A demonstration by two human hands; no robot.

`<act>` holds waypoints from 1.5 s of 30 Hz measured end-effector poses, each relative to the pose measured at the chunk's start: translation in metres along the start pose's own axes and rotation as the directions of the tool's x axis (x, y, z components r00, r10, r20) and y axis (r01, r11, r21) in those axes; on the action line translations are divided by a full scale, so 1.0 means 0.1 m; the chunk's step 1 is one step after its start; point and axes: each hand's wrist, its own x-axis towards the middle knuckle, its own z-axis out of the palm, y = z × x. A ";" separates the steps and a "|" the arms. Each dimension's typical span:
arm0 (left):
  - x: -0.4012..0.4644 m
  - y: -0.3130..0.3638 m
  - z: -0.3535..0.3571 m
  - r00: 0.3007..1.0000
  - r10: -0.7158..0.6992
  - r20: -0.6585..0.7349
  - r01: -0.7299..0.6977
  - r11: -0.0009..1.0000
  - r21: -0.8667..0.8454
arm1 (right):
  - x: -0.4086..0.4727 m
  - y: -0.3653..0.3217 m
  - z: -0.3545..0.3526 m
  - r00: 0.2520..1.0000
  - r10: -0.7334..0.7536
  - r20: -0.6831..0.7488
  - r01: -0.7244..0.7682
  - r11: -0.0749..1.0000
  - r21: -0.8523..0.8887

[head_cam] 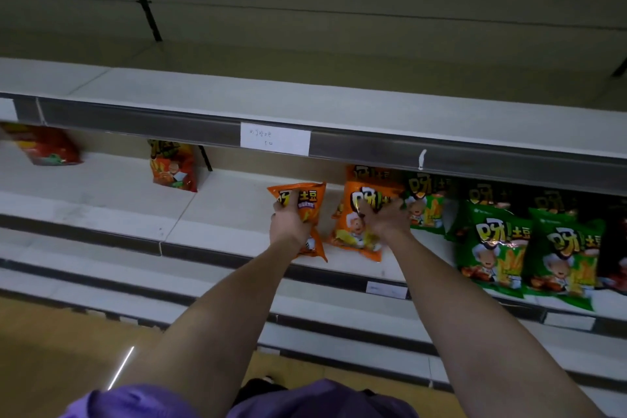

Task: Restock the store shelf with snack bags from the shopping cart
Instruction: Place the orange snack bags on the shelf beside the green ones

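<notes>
Left hand (pixel 288 224) clutches an orange snack bag (pixel 300 214) on the shelf (pixel 217 214); right hand (pixel 386 219) presses a second bag (pixel 359 231), fingers spread. Light, puffy, crushable packs, best held by their sides.

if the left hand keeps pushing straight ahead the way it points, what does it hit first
Probably nothing soon: the left hand grips an orange snack bag, and bare shelf lies behind it up to the back wall; depth is unclear.
</notes>
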 end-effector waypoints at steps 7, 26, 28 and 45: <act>-0.10 0.07 0.11 0.991 0.081 0.104 -0.077 0.996 -0.048 | -0.08 0.10 0.32 0.978 0.006 0.210 -0.029 0.994 0.109; 0.14 -0.14 0.04 0.927 -0.195 0.322 0.351 0.757 -0.551 | -0.37 -0.16 0.47 0.944 -0.245 0.221 0.193 0.953 0.233; 0.14 -0.18 -0.02 0.936 -0.189 0.295 0.337 0.718 -0.609 | -0.43 -0.19 0.48 0.907 -0.289 0.305 0.217 0.944 0.249; 0.29 -0.38 -0.46 0.949 -0.120 0.292 0.297 0.655 -0.695 | -0.36 -0.60 0.74 0.941 -0.308 0.143 0.260 0.924 0.282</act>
